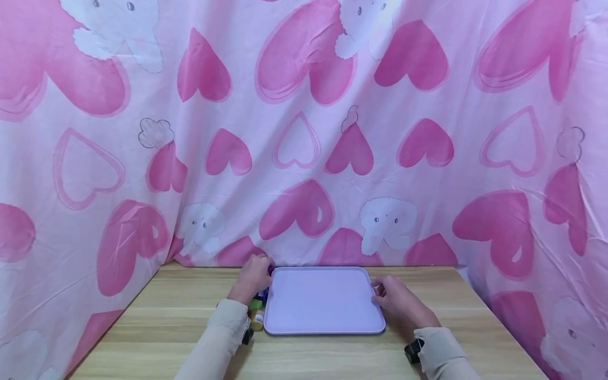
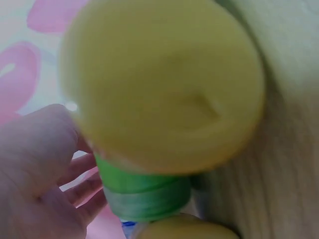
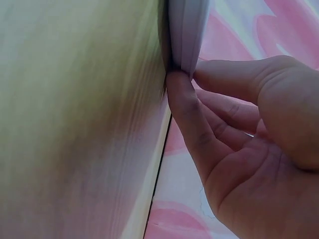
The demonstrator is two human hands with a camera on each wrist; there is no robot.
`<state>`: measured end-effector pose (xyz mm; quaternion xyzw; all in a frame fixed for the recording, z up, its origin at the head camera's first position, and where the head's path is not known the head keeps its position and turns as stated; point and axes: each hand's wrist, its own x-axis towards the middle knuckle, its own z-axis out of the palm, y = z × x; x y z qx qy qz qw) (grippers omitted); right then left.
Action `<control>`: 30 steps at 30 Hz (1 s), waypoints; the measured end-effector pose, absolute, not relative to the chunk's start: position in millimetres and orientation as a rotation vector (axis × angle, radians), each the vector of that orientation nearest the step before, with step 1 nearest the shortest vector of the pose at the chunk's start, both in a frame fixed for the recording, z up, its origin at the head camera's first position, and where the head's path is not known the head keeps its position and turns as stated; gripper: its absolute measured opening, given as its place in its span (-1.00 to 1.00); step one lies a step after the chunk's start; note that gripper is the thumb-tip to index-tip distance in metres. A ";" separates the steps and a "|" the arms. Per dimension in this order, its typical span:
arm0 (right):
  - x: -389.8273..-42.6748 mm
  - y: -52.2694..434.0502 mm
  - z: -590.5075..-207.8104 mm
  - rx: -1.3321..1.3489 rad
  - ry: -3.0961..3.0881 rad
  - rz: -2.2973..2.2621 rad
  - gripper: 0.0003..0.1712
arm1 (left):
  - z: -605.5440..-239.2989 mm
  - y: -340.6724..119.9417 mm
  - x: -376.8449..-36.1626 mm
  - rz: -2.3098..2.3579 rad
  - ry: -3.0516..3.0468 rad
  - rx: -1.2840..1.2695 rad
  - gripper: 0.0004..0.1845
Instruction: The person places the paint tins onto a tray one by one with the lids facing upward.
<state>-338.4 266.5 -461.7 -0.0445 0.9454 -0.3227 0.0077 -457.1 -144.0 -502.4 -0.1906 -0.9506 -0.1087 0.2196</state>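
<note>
Tray (image 1: 323,301) lies flat on the bench (image 1: 157,327), near its far edge, in front of the heart-print cloth (image 1: 304,132). Right hand (image 1: 399,303) pinches the tray's right rim between thumb and fingers (image 3: 187,114). Left hand (image 1: 250,278) rests at the tray's left rear corner, fingers relaxed, beside yellow-capped bottles (image 1: 257,311).

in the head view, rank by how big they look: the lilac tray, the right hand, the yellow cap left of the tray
1. lilac tray
2. right hand
3. yellow cap, partly hidden by the left sleeve
</note>
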 end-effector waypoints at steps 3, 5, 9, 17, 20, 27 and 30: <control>-338.1 266.5 -461.6 -0.158 2.970 -1.013 -0.61 | -477.3 -135.2 -436.5 -0.308 -2.724 -0.502 -0.89; -337.6 266.5 -461.0 -0.164 2.973 -1.008 -0.61 | -461.8 -129.4 -422.3 -0.341 -2.788 -0.476 -0.86; -338.0 266.8 -461.2 -0.146 2.964 -0.990 -0.58 | -453.4 -123.6 -411.8 -0.311 -2.803 -0.428 -0.83; -339.4 266.9 -463.3 -0.114 2.928 -1.002 -0.56 | -460.1 -118.7 -413.3 -0.167 -2.740 -0.380 -0.90; -340.2 266.9 -464.3 -0.114 2.926 -1.005 -0.56 | -461.1 -115.9 -411.7 -0.116 -2.752 -0.338 -0.90; -340.5 266.5 -465.6 -0.085 2.919 -1.018 -0.55 | -472.4 -118.7 -416.2 -0.100 -2.618 -0.349 -0.90; -340.3 266.3 -465.5 -0.072 2.912 -1.019 -0.55 | -474.1 -120.9 -417.1 -0.107 -2.564 -0.351 -0.87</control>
